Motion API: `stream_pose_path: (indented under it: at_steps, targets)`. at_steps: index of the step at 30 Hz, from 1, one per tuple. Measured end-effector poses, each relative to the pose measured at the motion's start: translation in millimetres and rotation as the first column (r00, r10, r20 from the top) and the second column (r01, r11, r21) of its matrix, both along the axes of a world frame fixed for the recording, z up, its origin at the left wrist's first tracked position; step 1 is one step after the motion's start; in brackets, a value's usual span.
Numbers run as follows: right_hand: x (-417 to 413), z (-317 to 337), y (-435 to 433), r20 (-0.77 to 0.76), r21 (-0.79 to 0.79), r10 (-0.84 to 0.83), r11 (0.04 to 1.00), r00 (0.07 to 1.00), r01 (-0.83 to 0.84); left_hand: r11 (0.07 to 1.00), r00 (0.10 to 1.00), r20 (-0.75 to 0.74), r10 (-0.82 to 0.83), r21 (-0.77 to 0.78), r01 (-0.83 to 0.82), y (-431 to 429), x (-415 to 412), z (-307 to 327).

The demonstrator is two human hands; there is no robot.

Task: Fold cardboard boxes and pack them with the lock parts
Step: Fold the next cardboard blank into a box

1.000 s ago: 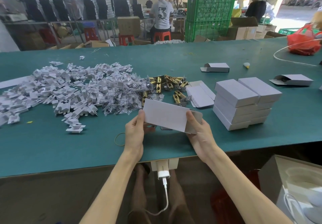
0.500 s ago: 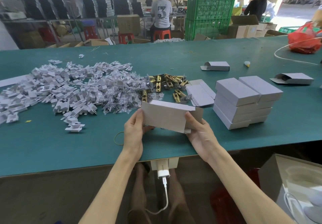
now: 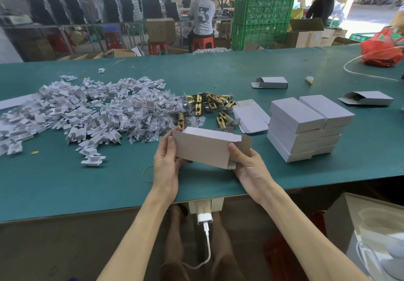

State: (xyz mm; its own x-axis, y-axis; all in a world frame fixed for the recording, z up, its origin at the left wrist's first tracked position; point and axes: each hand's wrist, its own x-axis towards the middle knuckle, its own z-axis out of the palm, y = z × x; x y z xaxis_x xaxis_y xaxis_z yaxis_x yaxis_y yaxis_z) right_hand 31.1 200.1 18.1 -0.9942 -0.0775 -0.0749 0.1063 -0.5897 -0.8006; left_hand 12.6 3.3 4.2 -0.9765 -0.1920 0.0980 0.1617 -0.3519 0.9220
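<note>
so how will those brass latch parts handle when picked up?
The brass latch parts look like solid metal, so probably stiff and heavy for their size. The cylindrical bodies may roll, though the flat plates should stop them. Shiny finish: possibly slippery.

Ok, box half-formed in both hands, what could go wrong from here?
1. The grey cardboard box, gripped by the left hand and right hand, has its right end flap unclosed; a brass lock part loaded now might slide out.
2. It is held near the green table's front edge, so anything dropped could fall to the floor.
3. The stack of closed grey boxes stands close beside the right hand; a sideways reach could topple it.
</note>
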Motion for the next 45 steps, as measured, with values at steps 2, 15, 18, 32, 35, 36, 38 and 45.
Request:
stream_pose_path:
  at_steps: [2, 15, 18, 32, 35, 36, 38, 45]
  targets:
    - [0.1, 0.0, -0.5, 0.004, 0.0, -0.006, 1.0, 1.0, 0.006, 1.0, 1.0, -0.005, 0.002, 0.023, -0.002, -0.3, 0.4, 0.6]
    - [0.7, 0.5, -0.9, -0.004, 0.03, -0.007, 1.0, 1.0, 0.007, 0.995, 0.999, 0.046, 0.009, 0.1, -0.013, -3.8, -0.5, -0.9]
    - [0.2, -0.2, -1.6, -0.01, 0.048, -0.004, 0.999, 1.0, 0.004, 0.991, 0.998, 0.054, 0.024, 0.127, -0.031, -4.7, -0.8, -1.4]
    - [0.1, -0.2, -3.0, 0.025, 0.097, -0.038, 0.995, 0.999, 0.035, 0.995, 0.998, 0.032, 0.052, 0.088, -0.055, -4.0, -0.4, -2.9]
    - [0.2, -0.3, -3.0, 0.019, 0.11, -0.046, 0.993, 0.999, 0.044, 0.999, 1.0, -0.014, 0.0, 0.038, 0.0, -2.9, 0.4, -1.8]
    - [0.2, -0.2, -2.7, 0.019, 0.109, -0.049, 0.993, 0.999, 0.046, 1.0, 1.0, -0.014, -0.014, 0.023, 0.015, -1.9, 1.6, -1.0]
    - [0.8, 0.5, -2.0, 0.022, 0.091, -0.049, 0.995, 0.999, 0.047, 1.0, 1.0, 0.002, -0.021, 0.009, 0.021, 0.3, 2.9, -1.0]
    - [2.4, 1.8, -1.1, 0.035, 0.057, -0.079, 0.995, 0.996, 0.077, 0.998, 1.0, -0.004, 0.026, -0.051, -0.027, 3.4, 1.4, -3.7]
